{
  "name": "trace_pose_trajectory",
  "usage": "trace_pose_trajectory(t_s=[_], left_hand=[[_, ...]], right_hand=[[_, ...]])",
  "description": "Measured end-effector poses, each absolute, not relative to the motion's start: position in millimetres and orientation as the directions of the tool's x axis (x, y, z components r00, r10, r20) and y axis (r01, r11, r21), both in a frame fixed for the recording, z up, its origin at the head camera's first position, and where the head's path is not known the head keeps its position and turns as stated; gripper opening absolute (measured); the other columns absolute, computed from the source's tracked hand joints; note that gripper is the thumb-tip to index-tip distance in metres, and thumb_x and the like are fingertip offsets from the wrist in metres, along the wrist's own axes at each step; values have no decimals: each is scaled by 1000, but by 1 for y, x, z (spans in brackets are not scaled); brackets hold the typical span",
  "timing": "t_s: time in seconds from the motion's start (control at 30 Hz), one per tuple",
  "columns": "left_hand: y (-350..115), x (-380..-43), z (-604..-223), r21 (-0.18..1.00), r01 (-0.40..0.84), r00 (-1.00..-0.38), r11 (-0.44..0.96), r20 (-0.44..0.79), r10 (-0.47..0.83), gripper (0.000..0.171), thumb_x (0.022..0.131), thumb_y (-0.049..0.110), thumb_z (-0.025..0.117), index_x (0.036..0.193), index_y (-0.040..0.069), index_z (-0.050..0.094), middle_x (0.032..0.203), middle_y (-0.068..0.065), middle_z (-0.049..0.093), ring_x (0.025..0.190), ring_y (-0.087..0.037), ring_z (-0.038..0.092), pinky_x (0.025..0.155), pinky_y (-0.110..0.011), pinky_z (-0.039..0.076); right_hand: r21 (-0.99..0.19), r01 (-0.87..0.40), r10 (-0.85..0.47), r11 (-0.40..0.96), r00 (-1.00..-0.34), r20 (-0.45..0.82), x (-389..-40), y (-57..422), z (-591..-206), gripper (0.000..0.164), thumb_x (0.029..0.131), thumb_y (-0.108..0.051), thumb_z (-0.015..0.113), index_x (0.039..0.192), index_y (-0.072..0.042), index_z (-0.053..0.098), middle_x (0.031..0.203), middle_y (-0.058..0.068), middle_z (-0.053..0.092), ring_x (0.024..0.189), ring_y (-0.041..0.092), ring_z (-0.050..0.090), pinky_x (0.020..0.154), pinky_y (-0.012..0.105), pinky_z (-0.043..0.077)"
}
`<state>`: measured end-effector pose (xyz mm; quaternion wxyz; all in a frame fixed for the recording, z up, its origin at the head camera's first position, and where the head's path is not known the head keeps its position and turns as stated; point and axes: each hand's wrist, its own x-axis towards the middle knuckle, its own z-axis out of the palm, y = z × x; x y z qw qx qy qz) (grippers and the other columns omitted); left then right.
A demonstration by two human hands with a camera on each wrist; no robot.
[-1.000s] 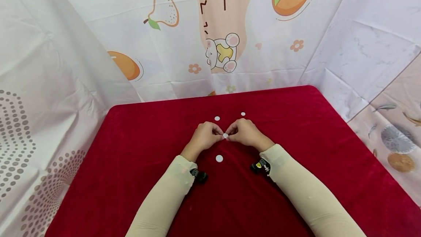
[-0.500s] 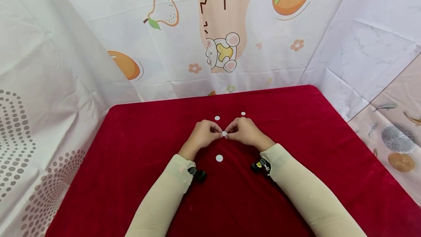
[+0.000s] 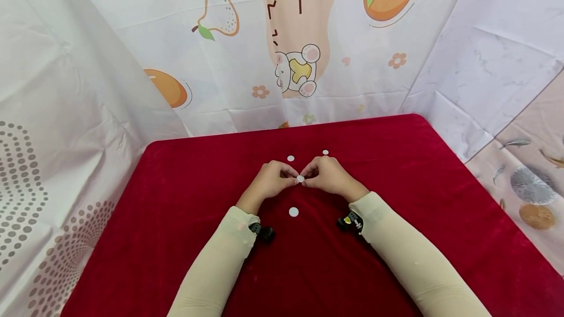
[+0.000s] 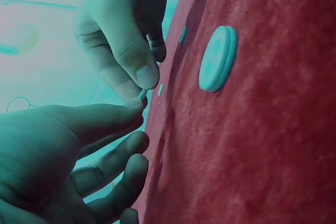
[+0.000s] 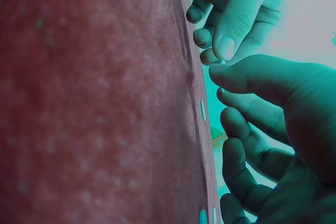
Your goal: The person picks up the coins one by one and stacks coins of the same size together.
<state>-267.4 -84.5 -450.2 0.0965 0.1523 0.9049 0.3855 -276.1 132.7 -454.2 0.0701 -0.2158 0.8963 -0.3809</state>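
Over the red-covered tabletop [image 3: 194, 175], the left hand [image 3: 270, 179] and right hand [image 3: 329, 176] together pinch one small white disc [image 3: 300, 179], with two other discs [image 3: 291, 158] lying beyond and a fourth disc [image 3: 293, 212] nearer.

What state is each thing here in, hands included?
Red cloth: spread, slightly wrinkled
Held disc: raised
Left hand: pinches the held disc
Right hand: pinches the held disc
Near disc: lying flat
Far left disc: lying flat
Far right disc: lying flat
Curtain: hanging, creased
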Motion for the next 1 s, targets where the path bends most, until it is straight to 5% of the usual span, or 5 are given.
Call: trace_pose_trajectory(t_s=[1.0], left_hand=[[-98,-267,-437,745,294,-913,599,32,408,12,93,25,80,104,26,84,98,8,75,85,-15,61,71,-30,51]], right_hand=[[-680,-466,-487,567,-855,179,-275,137,-447,11,87,-24,85,97,-28,83,93,-10,71,81,11,59,69,31,50]])
